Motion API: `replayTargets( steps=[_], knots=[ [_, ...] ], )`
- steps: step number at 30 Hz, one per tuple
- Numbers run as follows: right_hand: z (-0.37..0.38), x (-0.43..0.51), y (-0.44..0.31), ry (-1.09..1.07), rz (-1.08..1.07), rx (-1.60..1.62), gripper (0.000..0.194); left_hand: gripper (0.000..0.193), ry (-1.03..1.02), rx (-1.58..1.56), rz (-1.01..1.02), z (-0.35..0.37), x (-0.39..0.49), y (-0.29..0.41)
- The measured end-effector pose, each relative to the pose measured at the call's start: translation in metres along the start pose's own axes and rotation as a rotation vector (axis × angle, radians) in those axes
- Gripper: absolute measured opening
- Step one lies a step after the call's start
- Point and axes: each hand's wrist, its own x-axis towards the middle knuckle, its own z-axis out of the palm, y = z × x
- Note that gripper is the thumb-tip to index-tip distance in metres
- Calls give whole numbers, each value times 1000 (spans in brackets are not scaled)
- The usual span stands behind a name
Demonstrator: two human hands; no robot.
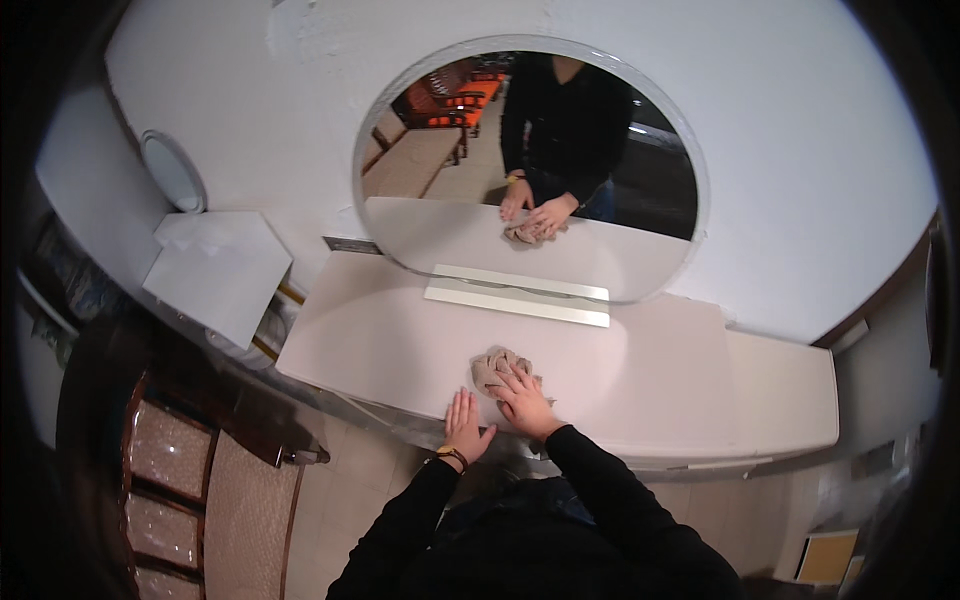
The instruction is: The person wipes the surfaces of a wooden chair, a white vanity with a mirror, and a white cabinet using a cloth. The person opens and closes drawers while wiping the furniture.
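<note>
A crumpled brown cloth [491, 369] lies bunched on the pale tabletop [390, 337], near its front edge. My right hand [527, 405] rests on the cloth's lower right part, fingers spread over it; whether the fingers grip the fabric is not clear. Just left of it, my left hand [466, 429] lies at the table's front edge, palm down, with nothing held and the thumb apart from the fingers. A yellow band and a dark one circle the left wrist. Both hands and the cloth also appear in the round mirror [442, 180].
A long pale strip [517, 305] lies at the mirror's foot, by a thin cable. The white wall [787, 150] rises behind. To the left are a small white table [217, 262] and a small round mirror [174, 171]. A wooden bench with covered cushions [247, 510] stands lower left.
</note>
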Motion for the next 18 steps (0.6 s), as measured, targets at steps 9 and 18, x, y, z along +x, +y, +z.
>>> replayTargets(
  steps=[9, 18],
  knots=[
    [-105, -183, 101, 298, 470, -298, 49, 87, 58, 33, 30, 6, -2, 0],
    [-85, -236, 119, 541, 989, -545, 52, 85, 52, 72, 42, -1, -3, 4]
  ],
)
